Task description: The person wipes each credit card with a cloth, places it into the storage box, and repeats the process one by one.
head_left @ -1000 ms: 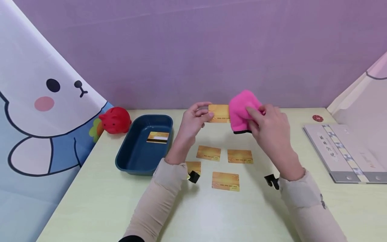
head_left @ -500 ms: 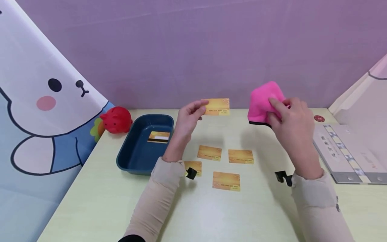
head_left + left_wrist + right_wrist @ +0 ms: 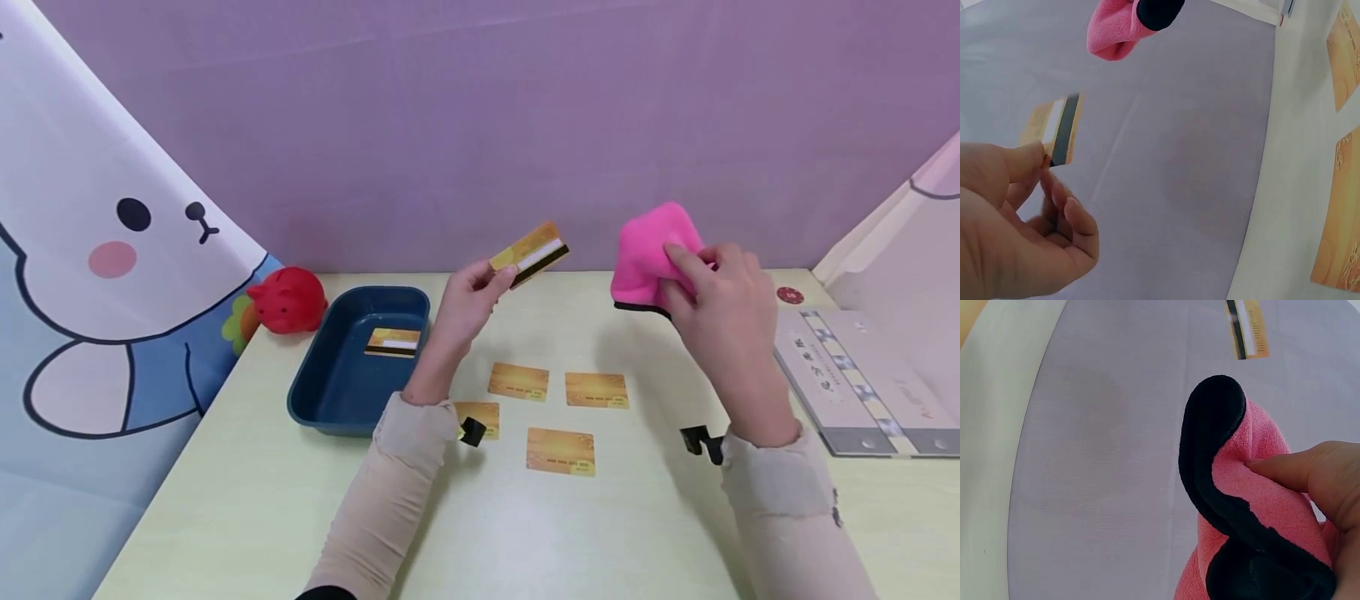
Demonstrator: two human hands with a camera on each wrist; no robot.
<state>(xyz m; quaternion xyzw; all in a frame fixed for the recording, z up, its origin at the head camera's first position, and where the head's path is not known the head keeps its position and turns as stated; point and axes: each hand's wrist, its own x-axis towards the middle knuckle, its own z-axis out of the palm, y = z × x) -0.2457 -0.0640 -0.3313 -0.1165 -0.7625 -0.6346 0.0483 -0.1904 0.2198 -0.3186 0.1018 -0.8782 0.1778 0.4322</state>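
Note:
Between thumb and fingers, my left hand [image 3: 467,307] pinches a gold bank card [image 3: 534,252] by its lower left corner. The card is raised above the table and tilted, its back with the black stripe and white strip facing me. To the right, my right hand [image 3: 723,312] grips a folded pink fleece cloth [image 3: 654,260] with black edging, held apart from the card. In the right wrist view the thumb presses into the pink cloth [image 3: 1266,506]. Several more gold cards, such as the front card [image 3: 560,451], lie face up on the table below.
Left of the cards stands a dark blue tray [image 3: 300,398] with one card [image 3: 392,342] lying stripe side up in it. A red piggy bank [image 3: 288,300] sits behind it. At the right are a grey folder [image 3: 870,375] and a red chip [image 3: 790,295].
My right hand has drawn the pink cloth off the card and away to the right. My left hand has turned the card from its front to its striped back.

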